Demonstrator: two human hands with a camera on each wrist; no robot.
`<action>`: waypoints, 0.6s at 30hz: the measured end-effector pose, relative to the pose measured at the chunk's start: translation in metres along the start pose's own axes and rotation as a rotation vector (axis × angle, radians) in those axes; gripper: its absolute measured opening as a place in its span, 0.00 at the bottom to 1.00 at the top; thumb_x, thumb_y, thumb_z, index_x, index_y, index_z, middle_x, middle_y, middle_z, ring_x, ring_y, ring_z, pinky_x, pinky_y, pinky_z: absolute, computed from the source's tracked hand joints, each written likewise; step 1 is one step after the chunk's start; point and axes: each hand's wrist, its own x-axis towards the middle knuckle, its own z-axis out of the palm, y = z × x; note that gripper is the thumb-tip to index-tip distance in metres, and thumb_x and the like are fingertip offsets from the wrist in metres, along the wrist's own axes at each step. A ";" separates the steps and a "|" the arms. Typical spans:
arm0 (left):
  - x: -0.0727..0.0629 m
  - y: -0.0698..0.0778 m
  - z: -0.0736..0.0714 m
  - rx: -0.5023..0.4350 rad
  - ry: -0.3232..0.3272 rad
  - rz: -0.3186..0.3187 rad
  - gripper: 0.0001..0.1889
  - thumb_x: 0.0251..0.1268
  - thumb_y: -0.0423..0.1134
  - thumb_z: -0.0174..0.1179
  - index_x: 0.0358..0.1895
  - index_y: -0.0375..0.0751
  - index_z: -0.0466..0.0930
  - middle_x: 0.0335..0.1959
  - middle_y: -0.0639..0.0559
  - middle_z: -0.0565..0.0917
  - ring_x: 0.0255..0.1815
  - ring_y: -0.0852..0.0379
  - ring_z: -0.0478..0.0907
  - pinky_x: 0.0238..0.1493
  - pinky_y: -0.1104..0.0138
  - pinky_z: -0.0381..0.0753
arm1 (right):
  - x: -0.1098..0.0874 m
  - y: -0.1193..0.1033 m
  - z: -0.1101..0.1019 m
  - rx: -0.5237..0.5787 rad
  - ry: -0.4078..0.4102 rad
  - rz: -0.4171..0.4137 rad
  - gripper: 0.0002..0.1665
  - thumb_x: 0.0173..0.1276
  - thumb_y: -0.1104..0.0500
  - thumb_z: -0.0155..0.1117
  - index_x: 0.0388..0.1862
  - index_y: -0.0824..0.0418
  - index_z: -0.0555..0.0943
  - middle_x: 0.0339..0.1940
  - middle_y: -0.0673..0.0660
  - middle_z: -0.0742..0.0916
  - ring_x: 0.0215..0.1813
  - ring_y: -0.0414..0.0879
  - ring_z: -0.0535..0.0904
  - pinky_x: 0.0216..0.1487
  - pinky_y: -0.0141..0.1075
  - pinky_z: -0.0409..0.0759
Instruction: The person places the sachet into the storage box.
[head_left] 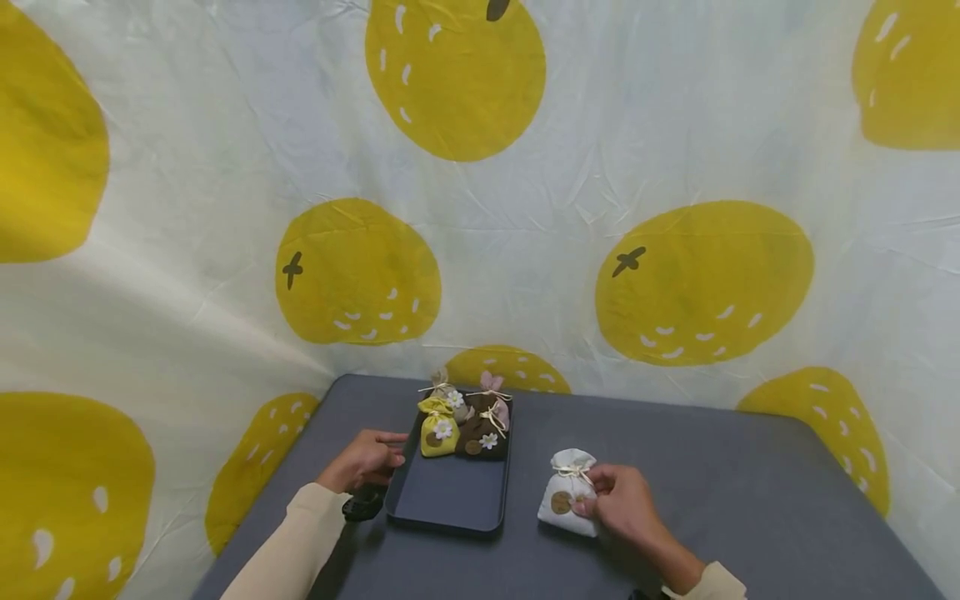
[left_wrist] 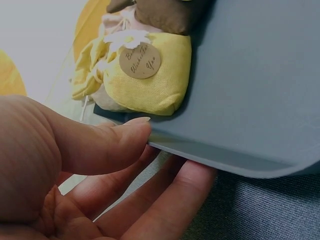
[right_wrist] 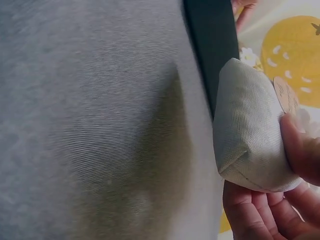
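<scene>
My right hand (head_left: 622,500) grips a white drawstring pouch (head_left: 564,492) by its side, thumb across the front and fingers behind it. The pouch has a round brown tag and a cream bow; in the right wrist view its bottom (right_wrist: 245,130) faces the camera, above the cloth. My left hand (head_left: 367,458) pinches the left rim of a dark grey tray (head_left: 450,496), thumb over the edge and fingers beneath. At the tray's far end sit a yellow pouch (head_left: 435,442), a brown pouch (head_left: 491,450) and more pouches behind them, partly hidden, with ribbons and white flowers.
A grey cloth (head_left: 720,500) covers the table, whose far edge meets a white curtain (head_left: 570,275) printed with big yellow fruit. A black band (head_left: 363,506) sits at my left wrist, close to the tray's near left corner.
</scene>
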 end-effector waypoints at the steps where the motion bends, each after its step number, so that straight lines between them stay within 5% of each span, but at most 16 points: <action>1: 0.000 0.000 0.000 0.001 -0.001 -0.001 0.29 0.64 0.21 0.63 0.70 0.33 0.77 0.66 0.26 0.79 0.55 0.39 0.87 0.43 0.49 0.88 | 0.000 -0.002 0.000 0.000 0.000 -0.002 0.18 0.39 0.70 0.86 0.32 0.65 0.88 0.23 0.53 0.88 0.24 0.39 0.76 0.29 0.31 0.73; 18: 0.001 0.001 0.001 0.000 0.004 -0.018 0.29 0.64 0.22 0.64 0.70 0.34 0.77 0.66 0.26 0.79 0.54 0.40 0.87 0.44 0.48 0.89 | 0.006 -0.025 -0.004 0.043 -0.008 -0.029 0.18 0.40 0.71 0.86 0.33 0.67 0.89 0.25 0.56 0.90 0.25 0.38 0.78 0.30 0.30 0.75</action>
